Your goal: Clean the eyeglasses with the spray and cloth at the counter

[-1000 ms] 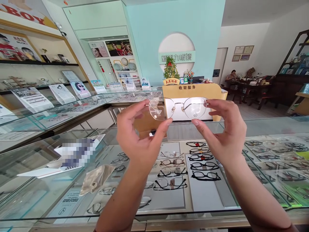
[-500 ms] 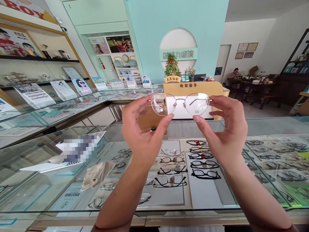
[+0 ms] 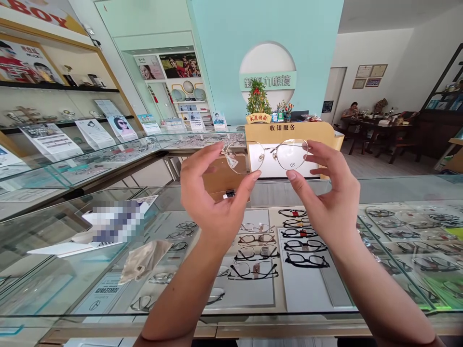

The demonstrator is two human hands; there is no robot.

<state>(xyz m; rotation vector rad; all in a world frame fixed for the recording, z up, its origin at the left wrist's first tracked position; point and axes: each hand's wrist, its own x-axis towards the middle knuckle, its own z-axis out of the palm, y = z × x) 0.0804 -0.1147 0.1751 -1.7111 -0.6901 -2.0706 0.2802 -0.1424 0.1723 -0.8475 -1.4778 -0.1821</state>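
Note:
A pair of thin-rimmed eyeglasses (image 3: pixel 269 149) with clear round lenses is held up in front of me, above the glass display case. My left hand (image 3: pixel 219 188) pinches its left side, fingers at the outer edge and thumb below the left lens. At the other side my right hand (image 3: pixel 325 188) grips the right edge, its thumb under the right lens. A small mark shows on the right lens and a tag hangs near the left one. Beneath my wrists, inside the case, lie several dark-framed glasses (image 3: pixel 307 246). A crumpled beige cloth pouch (image 3: pixel 144 260) rests on the glass at the left.
The glass display case (image 3: pixel 188 315) spans the front, with more frames at the right. A folded printed leaflet (image 3: pixel 68 246) lies on it at left. Behind stands a wooden cashier counter (image 3: pixel 307 130) with a plant (image 3: pixel 257 99). A person (image 3: pixel 350 110) sits at a far table.
The right side of the eyeglasses has turned slightly away, and my right hand has shifted a little left. My left hand stays nearly in place.

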